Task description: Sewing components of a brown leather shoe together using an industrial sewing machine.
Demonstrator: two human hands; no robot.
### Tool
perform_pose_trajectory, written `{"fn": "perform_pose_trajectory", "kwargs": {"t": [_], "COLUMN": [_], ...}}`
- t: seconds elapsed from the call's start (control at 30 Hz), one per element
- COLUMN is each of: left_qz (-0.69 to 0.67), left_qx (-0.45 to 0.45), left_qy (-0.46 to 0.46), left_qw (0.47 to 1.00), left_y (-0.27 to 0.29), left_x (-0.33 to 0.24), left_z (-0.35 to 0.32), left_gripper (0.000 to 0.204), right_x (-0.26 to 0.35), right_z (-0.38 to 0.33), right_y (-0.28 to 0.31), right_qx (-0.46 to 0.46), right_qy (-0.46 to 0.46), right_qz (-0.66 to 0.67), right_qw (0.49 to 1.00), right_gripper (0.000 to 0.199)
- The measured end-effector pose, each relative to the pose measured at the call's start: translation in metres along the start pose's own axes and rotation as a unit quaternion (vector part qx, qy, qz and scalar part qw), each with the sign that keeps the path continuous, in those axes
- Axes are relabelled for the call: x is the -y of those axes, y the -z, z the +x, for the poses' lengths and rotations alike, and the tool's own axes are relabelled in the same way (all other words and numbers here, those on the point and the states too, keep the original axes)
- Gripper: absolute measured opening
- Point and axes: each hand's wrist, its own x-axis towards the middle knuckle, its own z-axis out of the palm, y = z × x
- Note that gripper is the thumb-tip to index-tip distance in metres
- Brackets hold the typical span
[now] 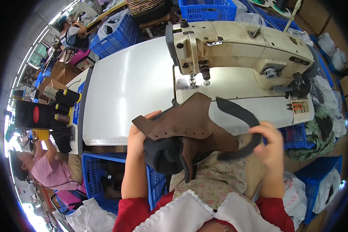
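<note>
My left hand (136,131) grips the edge of a brown boot (181,120) with a black lining (162,154), while my right hand (271,141) pinches a curved black strip (237,110) just beside it. I hold the boot at the near edge of the white table (131,81), before the sewing machine (236,48); a blue crate (89,170) stands at lower left.

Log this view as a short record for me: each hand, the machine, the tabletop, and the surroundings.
Left hand: gripping brown leather piece with stitched edge and row of holes
Right hand: pinching curved black strip
Machine: cream sewing machine, beyond the leather piece
Tabletop: white table, orange-handled snips at its right end
Left side: dark thread spools, blue crate, co-worker in pink
Unclear: strip's lower end, blurred
</note>
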Motion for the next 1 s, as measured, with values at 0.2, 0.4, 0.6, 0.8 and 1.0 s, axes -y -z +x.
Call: {"fn": "perform_pose_trajectory", "kwargs": {"t": [0.2,0.4,0.6,0.8,1.0], "left_qz": [-0.067,-0.212,0.028,0.076,0.216], "left_qx": [0.022,0.316,0.34,0.401,0.38], "left_qy": [0.037,0.023,0.313,0.267,0.209], "left_qw": [0.997,0.925,0.886,0.873,0.875], "left_y": [0.003,0.052,0.047,0.023,-0.017], "left_x": [0.006,0.012,-0.016,-0.025,-0.054], "left_z": [-0.011,0.004,0.055,0.07,0.079], "left_gripper": [0.066,0.087,0.11,0.11,0.083], "right_x": [0.011,0.01,0.015,0.011,0.007], "right_z": [-0.007,-0.001,0.004,0.004,0.004], "right_y": [-0.054,-0.064,-0.093,-0.097,-0.099], "right_qx": [-0.034,-0.03,-0.01,-0.049,-0.09], "right_qy": [-0.003,-0.002,0.05,0.022,-0.022], "right_qz": [-0.053,-0.022,0.001,0.014,0.02], "right_qw": [0.998,0.999,0.999,0.998,0.996], "right_gripper": [0.026,0.019,0.019,0.019,0.017]}}
